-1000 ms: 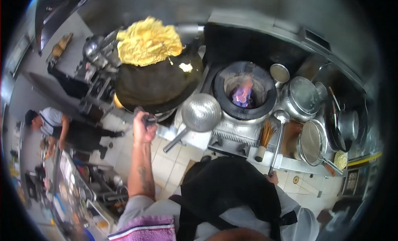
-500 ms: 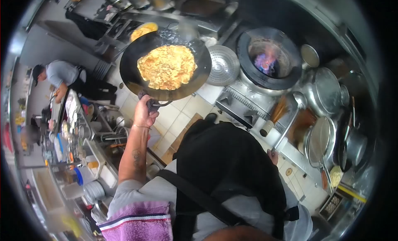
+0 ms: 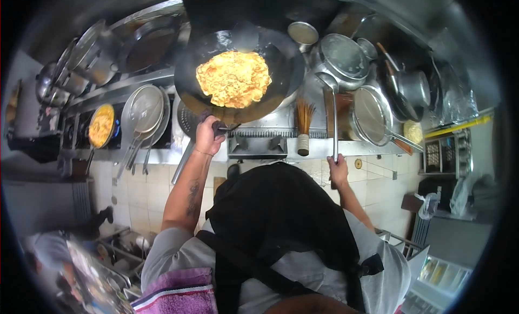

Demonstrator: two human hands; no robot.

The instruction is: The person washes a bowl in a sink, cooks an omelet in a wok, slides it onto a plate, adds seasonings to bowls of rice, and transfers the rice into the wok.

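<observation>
My left hand (image 3: 206, 139) is closed around the handle of a black wok (image 3: 287, 60), with a dark cloth bunched in the grip. In the wok lies a flat, browned egg omelette (image 3: 233, 79). The wok sits over the place of the burner, whose flame is hidden; I cannot tell whether it rests there. Lower right, my right hand (image 3: 338, 172) grips the end of a long metal ladle (image 3: 335, 127), its bowl lying on the stove top.
A bamboo brush (image 3: 304, 127) stands between wok and ladle. Right of it are a mesh strainer (image 3: 372, 114) and a lidded pot (image 3: 344, 57). To the left are a perforated skimmer (image 3: 187, 121), stacked strainers (image 3: 145, 109) and a small pan of egg (image 3: 101, 127). Another person (image 3: 51, 249) is behind me.
The wok has moved right relative to the stove, from beside the burner to over it, covering the flame. My view has turned to face the stove. My right hand shows more fully on the ladle.
</observation>
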